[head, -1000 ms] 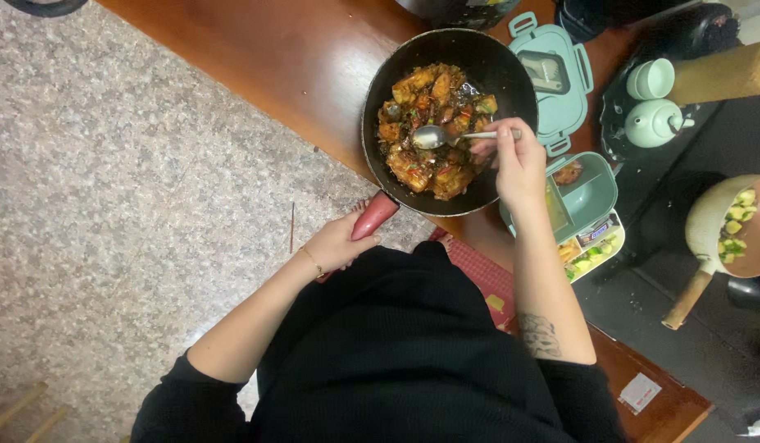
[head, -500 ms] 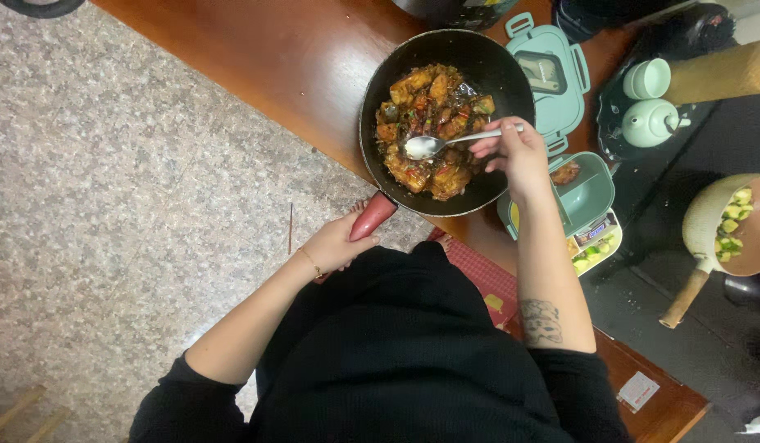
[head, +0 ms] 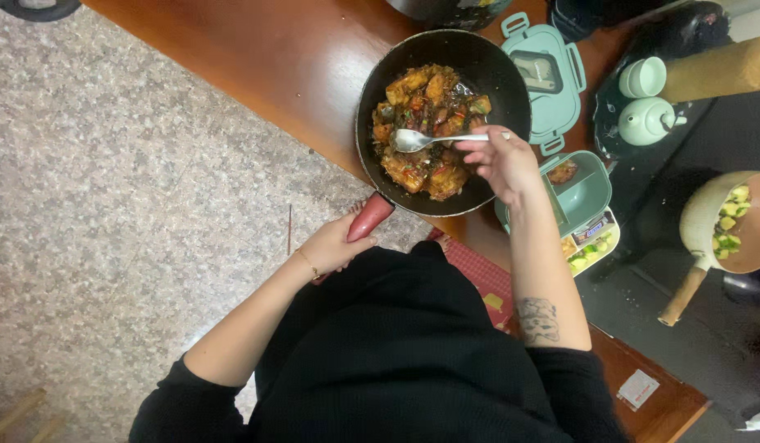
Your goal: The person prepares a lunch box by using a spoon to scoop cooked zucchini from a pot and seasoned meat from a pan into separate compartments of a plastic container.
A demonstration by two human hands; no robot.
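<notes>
A: Left hand [head: 335, 244] clenched on the red handle [head: 368, 218] of the black frying pan [head: 442, 123], pan held over the wooden surface [head: 257, 74] near its front edge.

B: Right hand [head: 505, 160]?

A: Pinching a metal spoon [head: 433, 140] above the saucy vegetable chunks [head: 425, 135]. Loaded pan likely heavy; handle is the sound hold. Food soft, slippery.

B: Mint lunchbox [head: 589, 197] just beside.

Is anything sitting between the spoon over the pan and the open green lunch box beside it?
Nothing visible does. The right hand holds the spoon over the food in the black pan, and the open lunch box lies right next to the pan's rim, partly behind that hand. The left hand grips the pan's red handle.
</notes>
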